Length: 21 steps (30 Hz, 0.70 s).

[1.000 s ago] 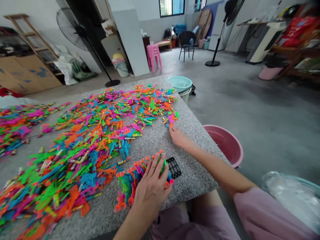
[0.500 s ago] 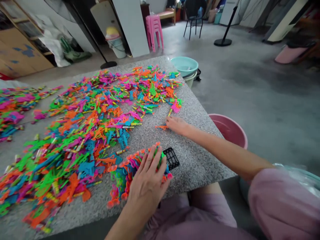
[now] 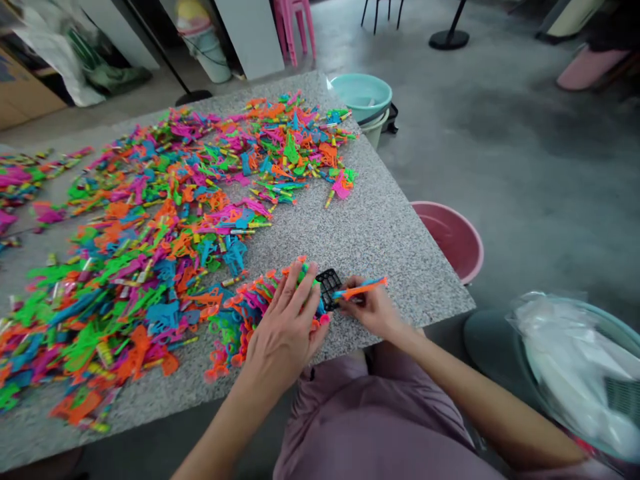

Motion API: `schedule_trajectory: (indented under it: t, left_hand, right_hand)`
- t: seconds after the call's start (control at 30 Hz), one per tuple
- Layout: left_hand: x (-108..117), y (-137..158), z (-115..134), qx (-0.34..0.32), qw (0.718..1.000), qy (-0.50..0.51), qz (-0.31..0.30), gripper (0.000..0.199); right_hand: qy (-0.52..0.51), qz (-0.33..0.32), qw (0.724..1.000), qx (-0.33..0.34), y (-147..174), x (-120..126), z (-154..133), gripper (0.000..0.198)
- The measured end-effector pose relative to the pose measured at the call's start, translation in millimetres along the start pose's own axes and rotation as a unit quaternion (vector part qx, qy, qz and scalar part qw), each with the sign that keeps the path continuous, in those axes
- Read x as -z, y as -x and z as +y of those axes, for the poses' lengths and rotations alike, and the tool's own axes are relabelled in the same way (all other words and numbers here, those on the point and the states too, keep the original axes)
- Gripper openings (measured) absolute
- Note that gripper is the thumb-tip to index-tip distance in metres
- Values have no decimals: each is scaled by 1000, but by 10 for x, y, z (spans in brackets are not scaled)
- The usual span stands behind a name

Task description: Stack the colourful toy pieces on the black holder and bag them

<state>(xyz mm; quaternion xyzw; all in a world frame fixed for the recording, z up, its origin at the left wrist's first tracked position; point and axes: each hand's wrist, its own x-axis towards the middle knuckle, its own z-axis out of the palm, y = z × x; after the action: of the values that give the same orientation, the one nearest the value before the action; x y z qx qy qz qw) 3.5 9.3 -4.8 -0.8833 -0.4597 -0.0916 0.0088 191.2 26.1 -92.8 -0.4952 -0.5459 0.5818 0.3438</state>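
From my remote feed I saw the orange and blue plastic pieces (image 3: 364, 288) pinched in the right hand (image 3: 374, 308), above the table just beside the black grid (image 3: 328, 280). The left hand (image 3: 286, 327) lay across a packed row of colourful pieces (image 3: 250, 303); I couldn't tell whether it gripped them. Farther left spread the loose pile (image 3: 145, 247) on the speckled table (image 3: 383, 230); beyond the right edge sat a pink basin (image 3: 445, 237).
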Motion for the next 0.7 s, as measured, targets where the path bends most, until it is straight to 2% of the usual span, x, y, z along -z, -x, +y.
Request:
schedule_trajectory:
  t: [0.1, 0.27, 0.4, 0.53, 0.7]
  left_hand:
    - [-19, 6, -21, -18, 1000, -12, -1, 43]
    - [-16, -12, -18, -15, 1000, 5, 6, 47]
    - [24, -37, -12, -7, 999, 24, -22, 54]
    - [29, -39, -4, 8, 999, 39, -17, 47]
    - [-25, -29, -27, 5, 999, 33, 12, 39]
  right_hand:
    - [151, 15, 988, 9, -12, -124, -29, 5]
    - [328, -5, 942, 76, 1, -174, -100, 14]
    - [388, -63, 917, 67, -16, -180, -247, 32]
    - [422, -73, 903, 41, -121, -230, -329, 28]
    - [424, -75, 902, 31, -114, -322, -285, 25]
